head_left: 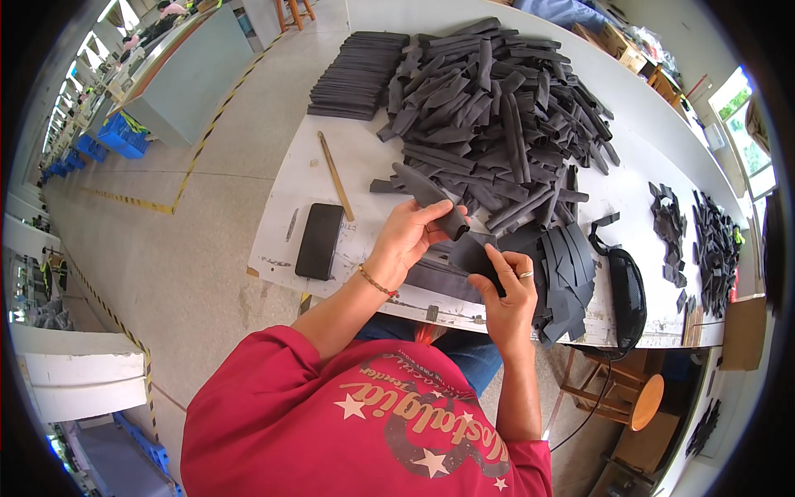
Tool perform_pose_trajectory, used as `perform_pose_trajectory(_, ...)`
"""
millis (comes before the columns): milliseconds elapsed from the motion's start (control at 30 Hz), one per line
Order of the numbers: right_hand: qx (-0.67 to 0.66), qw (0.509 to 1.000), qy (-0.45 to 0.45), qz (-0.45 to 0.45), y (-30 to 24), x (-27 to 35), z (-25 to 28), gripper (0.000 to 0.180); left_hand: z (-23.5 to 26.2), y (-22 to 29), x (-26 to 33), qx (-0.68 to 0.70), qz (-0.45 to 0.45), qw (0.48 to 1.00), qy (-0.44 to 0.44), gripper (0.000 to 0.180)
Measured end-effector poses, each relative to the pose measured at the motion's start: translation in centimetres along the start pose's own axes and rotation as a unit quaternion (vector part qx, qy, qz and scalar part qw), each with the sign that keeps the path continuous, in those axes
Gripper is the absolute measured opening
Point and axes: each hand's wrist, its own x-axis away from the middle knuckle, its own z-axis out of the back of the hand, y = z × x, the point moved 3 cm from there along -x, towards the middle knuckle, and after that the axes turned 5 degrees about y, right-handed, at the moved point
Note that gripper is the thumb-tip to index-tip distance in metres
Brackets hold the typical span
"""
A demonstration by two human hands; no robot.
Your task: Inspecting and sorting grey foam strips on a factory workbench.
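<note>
Left fingers (433, 213): black roll (425, 190) is grasped
Right fingers (499, 265): flat black piece (472, 255) is pinched near worktop's (364, 161) front edge
Roll and piece: apparently being paired; alignment seems needed next

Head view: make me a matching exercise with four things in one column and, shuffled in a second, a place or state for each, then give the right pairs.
Column one
1. left hand
2. right hand
3. wooden stick
4. round stool seat

Column two
A. on the white table, near end beside the black rectangular case
B. holding a rolled dark piece, with a band at the wrist
C. off the table, to the person's right
D. holding a flat dark piece, with a ring on a finger

Right pairs: 1-B, 2-D, 3-A, 4-C
</note>
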Motion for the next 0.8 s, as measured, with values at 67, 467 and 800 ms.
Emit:
perform_pose_trajectory(67,0.027,0.999,0.005,0.046,0.0,-0.1,-0.1,0.04,-0.1,-0.1,0.1,-0.001,0.005,1.0,-0.002,0.022)
perform_pose_trajectory(467,0.182,0.961,0.068,0.195,-0.4,-1.1,0.0,0.032,-0.4,0.3,0.8,-0.039,0.035,0.998,-0.033,0.021)
perform_pose_trajectory(800,0.152,0.973,0.097,0.141,-1.5,-0.5,-1.9,0.045,-3.2,0.0,3.9,-0.071,-0.145,0.987,-0.028,0.029)
